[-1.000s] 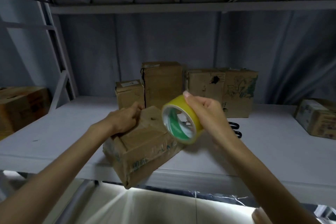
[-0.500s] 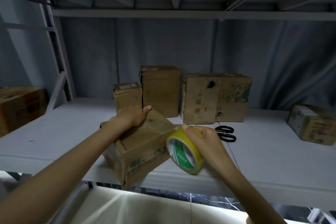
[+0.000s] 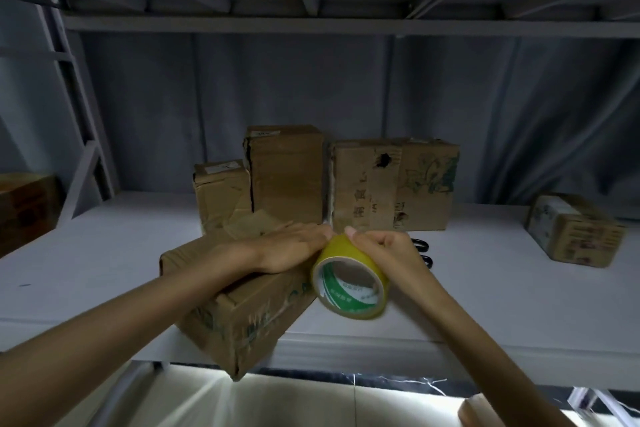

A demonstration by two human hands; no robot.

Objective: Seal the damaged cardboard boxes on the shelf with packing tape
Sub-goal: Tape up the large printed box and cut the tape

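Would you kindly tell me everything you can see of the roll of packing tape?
The tape roll is yellow on the outside, with a white core printed in green. It is tilted, its open centre facing the camera, at the right edge of the front cardboard box, just above the shelf. The right hand grips it from above; the left hand lies flat on the box beside it. Its lower edge is blurred.

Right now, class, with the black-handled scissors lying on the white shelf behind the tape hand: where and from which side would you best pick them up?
Probably by the black loop handles, the only part showing, reaching from the right. The right hand gripping the yellow tape roll blocks the left and front; the blades are hidden, so their direction cannot be told.
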